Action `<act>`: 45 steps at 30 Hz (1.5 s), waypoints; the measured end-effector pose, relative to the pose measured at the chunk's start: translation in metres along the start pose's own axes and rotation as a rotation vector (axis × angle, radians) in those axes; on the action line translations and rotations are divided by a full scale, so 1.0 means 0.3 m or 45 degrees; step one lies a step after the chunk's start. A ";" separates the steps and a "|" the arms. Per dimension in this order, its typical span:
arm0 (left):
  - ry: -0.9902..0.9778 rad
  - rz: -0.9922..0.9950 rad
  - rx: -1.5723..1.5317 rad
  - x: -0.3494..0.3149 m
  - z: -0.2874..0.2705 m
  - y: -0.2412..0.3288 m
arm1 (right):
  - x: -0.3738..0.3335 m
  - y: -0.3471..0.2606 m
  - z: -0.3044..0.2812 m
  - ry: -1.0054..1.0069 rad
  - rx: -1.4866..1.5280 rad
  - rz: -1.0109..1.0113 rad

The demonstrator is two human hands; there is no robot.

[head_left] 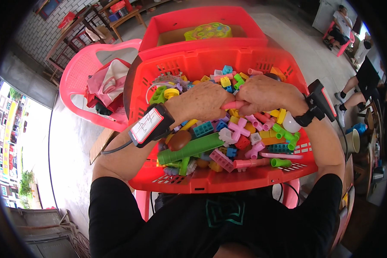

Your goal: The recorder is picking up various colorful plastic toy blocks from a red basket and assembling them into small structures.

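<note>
Gripping pink tube (233,105), fists (208,99) together.

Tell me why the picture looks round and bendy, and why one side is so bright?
Head view: the fisheye lens bends straight lines near the rim, so the red basket bulges and the corners go black; daylight at the left edge glares nearly white on the floor; the left hand and right hand, holding a pink tube, look sharp.
</note>
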State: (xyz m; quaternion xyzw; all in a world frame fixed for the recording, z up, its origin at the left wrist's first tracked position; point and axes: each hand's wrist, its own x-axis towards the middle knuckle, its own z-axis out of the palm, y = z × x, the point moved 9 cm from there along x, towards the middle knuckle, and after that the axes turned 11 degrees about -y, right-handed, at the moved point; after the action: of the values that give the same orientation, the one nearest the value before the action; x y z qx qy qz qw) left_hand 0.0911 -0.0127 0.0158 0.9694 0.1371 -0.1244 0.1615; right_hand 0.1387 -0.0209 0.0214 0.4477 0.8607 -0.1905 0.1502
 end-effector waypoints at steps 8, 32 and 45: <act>0.060 -0.150 0.195 -0.013 -0.001 -0.066 | -0.033 0.058 -0.043 0.086 0.028 0.071; 0.891 0.347 -1.863 -0.049 -0.101 -0.233 | 0.016 0.135 -0.102 0.685 0.994 -0.290; 0.633 -0.226 -0.230 0.001 -0.053 -0.121 | 0.023 0.143 -0.074 0.674 0.683 0.042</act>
State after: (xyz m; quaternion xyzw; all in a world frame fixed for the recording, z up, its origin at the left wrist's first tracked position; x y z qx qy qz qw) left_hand 0.0834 0.0260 0.0201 0.9360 0.2673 0.1162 0.1973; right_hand 0.1682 0.0169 0.0298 0.5185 0.7820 -0.2842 -0.1970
